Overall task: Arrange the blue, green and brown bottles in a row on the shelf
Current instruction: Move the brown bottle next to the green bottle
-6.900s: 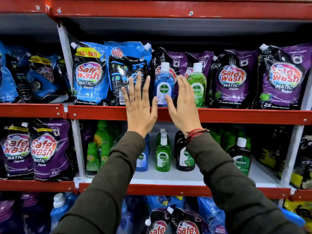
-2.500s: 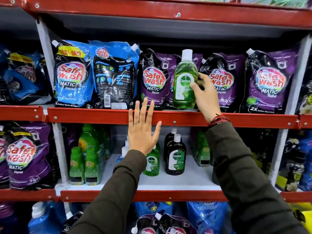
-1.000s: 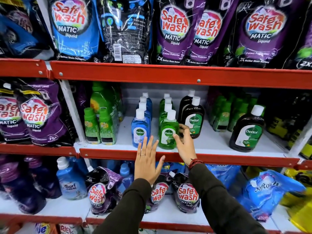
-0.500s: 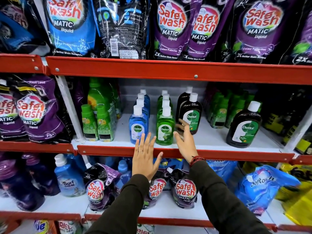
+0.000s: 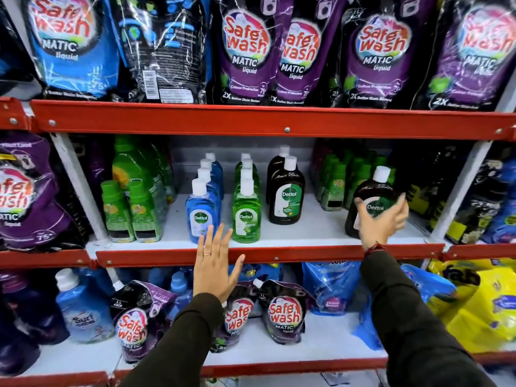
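On the white middle shelf (image 5: 312, 230) stand three files of Dettol bottles: blue bottles (image 5: 201, 210) on the left, green bottles (image 5: 246, 212) in the middle, brown bottles (image 5: 286, 194) to their right. A larger brown bottle (image 5: 374, 191) stands apart at the right. My right hand (image 5: 381, 220) wraps around its front, fingers curled on the label. My left hand (image 5: 216, 263) is flat and spread against the red shelf edge (image 5: 307, 254), just below the blue and green bottles, holding nothing.
Small green bottles (image 5: 129, 210) crowd the shelf's left end and more green packs (image 5: 335, 182) sit behind at the right. Safe Wash pouches (image 5: 245, 51) fill the shelf above and pouches (image 5: 282, 314) lie on the shelf below. White uprights (image 5: 75, 180) frame the bay.
My right hand has moved right, from beside the green and brown bottle files to the large brown bottle, and closed on it. The left hand stays on the shelf edge.
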